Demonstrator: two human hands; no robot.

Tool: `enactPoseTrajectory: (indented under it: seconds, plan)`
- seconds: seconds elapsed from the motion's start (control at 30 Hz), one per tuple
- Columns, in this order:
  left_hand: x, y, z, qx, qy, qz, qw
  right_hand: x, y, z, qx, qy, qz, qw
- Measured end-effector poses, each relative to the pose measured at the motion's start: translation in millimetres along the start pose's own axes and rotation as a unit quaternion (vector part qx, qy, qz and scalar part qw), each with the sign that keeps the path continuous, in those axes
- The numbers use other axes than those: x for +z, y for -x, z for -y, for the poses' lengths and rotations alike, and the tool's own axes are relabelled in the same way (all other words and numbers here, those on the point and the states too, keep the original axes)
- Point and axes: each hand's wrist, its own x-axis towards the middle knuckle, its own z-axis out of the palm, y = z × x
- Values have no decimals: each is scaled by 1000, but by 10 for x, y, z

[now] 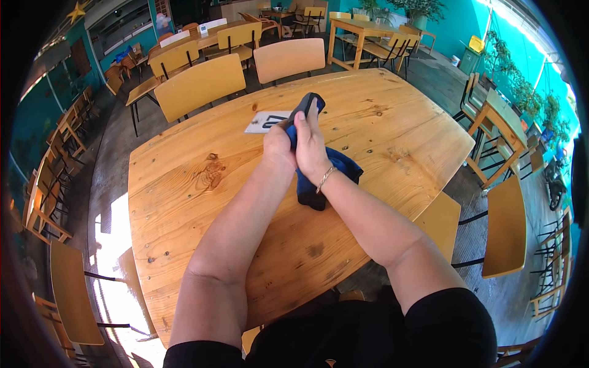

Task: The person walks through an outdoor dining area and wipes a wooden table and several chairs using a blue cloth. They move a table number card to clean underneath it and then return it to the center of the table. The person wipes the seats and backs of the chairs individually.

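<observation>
My left hand (279, 143) and my right hand (311, 145) are pressed together over the far middle of the wooden table (198, 221). Between the palms they squeeze a folded blue cloth (343, 163) with dark grey or black parts. One dark end sticks up past the fingertips; the loose lower part hangs below my right wrist, close to the tabletop. Whether it touches the wood I cannot tell. A chain bracelet (326, 179) circles my right wrist. Just left of the fingers, a white number card (264, 123) lies on the table, partly covered by my hands.
Two chairs stand along the far edge, one yellow (202, 85) and one paler (290, 57). Another chair (504, 227) is at the right, and one (73, 294) at the left. Beyond are more tables (363, 27), potted plants (529, 99) and a seated person (297, 11).
</observation>
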Motion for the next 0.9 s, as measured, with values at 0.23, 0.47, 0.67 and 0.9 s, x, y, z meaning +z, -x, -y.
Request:
enactPoseTrajectory:
  seconds: [0.23, 0.47, 0.67, 0.9]
  plan:
    - [103, 115, -40, -1, -242, 13, 970, -507, -410, -321, 65, 132, -137, 980]
    - [208, 234, -264, 310, -516, -9, 798, -1041, -524, -127, 164, 148, -149, 964]
    - [-92, 68, -582, 424, -573, -105, 693, -881, -278, 288, 197, 528, 174, 807]
    - [-568, -149, -819, 479, -496, -257, 677, -299, 278, 81, 134, 610, 155, 766]
